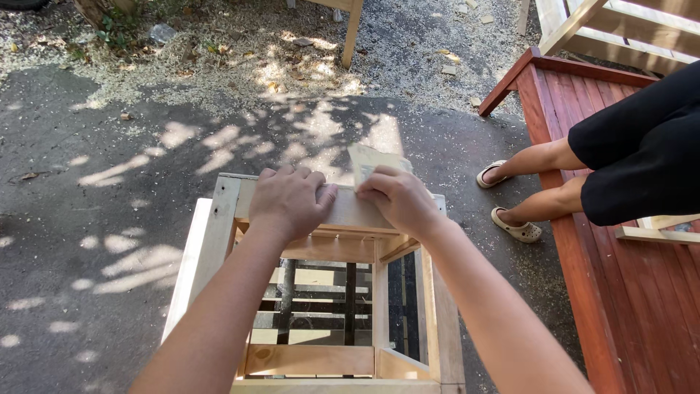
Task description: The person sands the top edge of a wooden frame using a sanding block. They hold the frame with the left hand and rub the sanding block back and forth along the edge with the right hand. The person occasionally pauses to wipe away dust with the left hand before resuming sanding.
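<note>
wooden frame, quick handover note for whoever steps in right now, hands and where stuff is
Left hand lies flat on the top rail of the bare wooden frame, steadying it.
Right hand pinches a folded sheet of sandpaper against the same rail.
The frame stands on the asphalt, beside a red wooden bench where another person sits.
How much is sanded cannot be told.

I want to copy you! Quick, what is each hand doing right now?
Left hand: open, pressed flat on the top rail of the bare wooden frame.
Right hand: closed, its grip pinching a folded sheet of sandpaper against that rail.
</note>
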